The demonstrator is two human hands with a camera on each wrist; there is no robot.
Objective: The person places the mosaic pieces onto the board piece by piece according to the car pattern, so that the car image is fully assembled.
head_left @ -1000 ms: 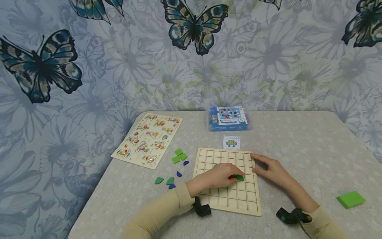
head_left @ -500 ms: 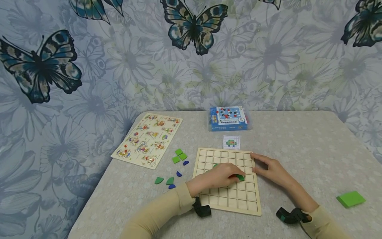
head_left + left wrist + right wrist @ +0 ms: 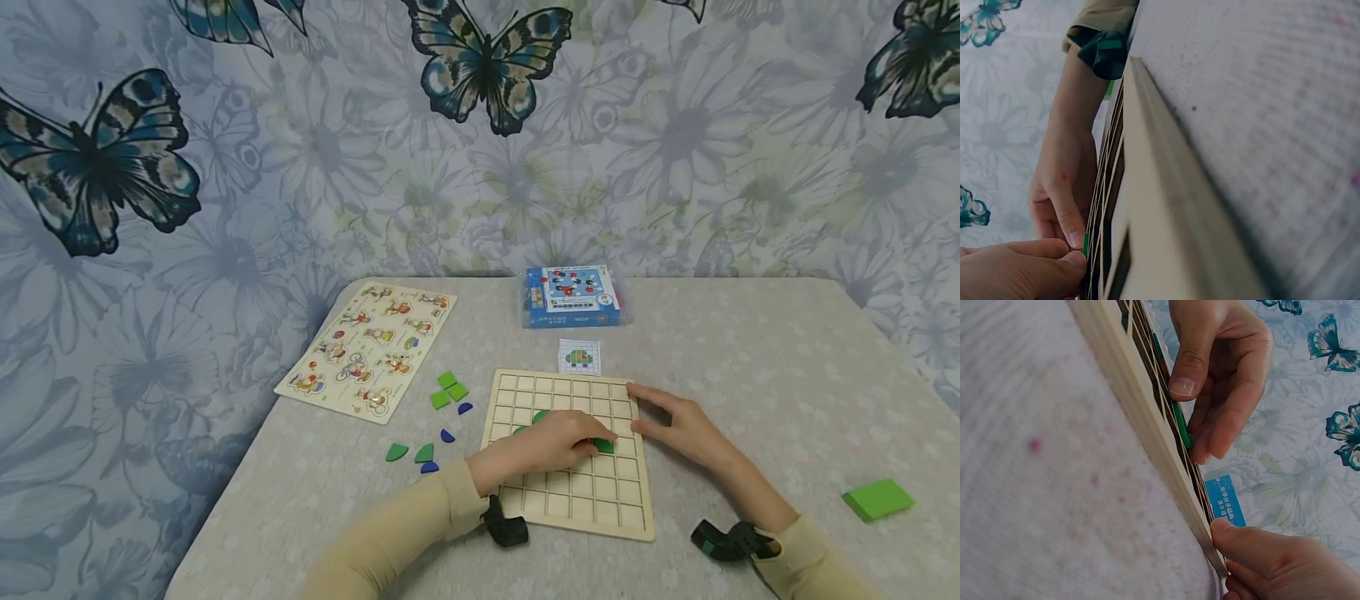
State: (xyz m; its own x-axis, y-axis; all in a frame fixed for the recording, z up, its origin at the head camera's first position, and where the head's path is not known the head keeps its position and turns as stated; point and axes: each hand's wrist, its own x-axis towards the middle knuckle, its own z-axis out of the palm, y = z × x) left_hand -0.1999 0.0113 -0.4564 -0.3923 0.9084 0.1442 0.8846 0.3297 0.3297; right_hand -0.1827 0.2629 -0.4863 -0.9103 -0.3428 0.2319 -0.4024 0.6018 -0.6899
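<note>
A square wooden grid board [image 3: 570, 505] lies flat on the table. My left hand [image 3: 551, 440] reaches across it, thumb and fingers pinching a green piece [image 3: 604, 447] with a rounded side at the board's right part. The right wrist view shows the thumb touching that green piece [image 3: 1180, 424] low in the grid. More green pieces [image 3: 540, 415] sit in the board, partly hidden by this hand. My right hand [image 3: 686, 427] rests against the board's upper right edge, index finger and thumb apart and extended. A small pattern card [image 3: 579, 357] lies just beyond the board.
Left of the board lie light green squares [image 3: 448, 392], dark green quarter-circles [image 3: 397, 452] and blue half-circles [image 3: 447, 436]. A wooden picture board [image 3: 367, 354] is at the far left. Behind stands a blue box [image 3: 573, 297]. A green block [image 3: 879, 500] lies far right.
Both hands hold nearly the same places. My left fingers make only slight shifts at the green piece. The head view has tilted and shifted a little.
</note>
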